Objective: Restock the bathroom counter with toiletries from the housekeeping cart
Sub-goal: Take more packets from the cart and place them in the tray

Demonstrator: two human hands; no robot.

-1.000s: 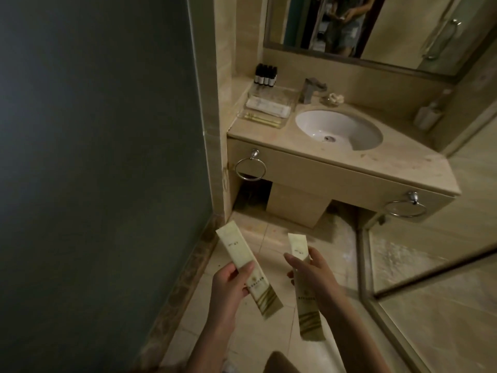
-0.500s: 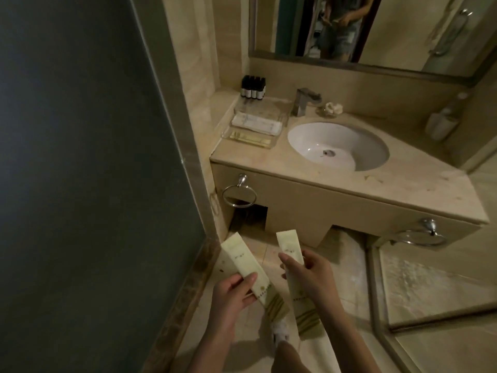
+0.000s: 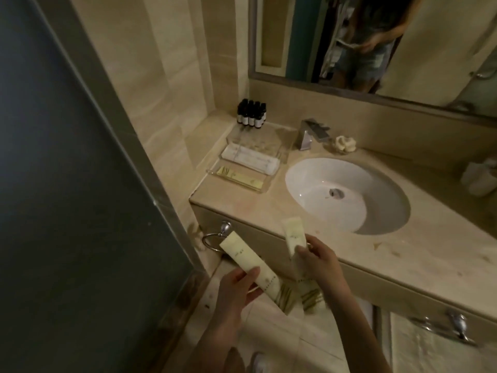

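Grips a cream sachet (image 3: 242,254) in the left hand (image 3: 236,289), thumb across its middle, low before the counter (image 3: 403,251) front. Pinches a second sachet (image 3: 294,236) in the right hand (image 3: 320,262), top end overlapping the counter edge. Finds farther back-left a clear tray (image 3: 271,152) with similar sachets, dark bottles (image 3: 251,114) behind it, basin (image 3: 336,189) to the right, faucet (image 3: 312,133) beyond.

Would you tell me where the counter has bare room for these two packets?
The counter is bare right of the sink, out to its front edge, and in the strip between the clear tray and the front edge. The back left is crowded: bottles, tray, faucet.
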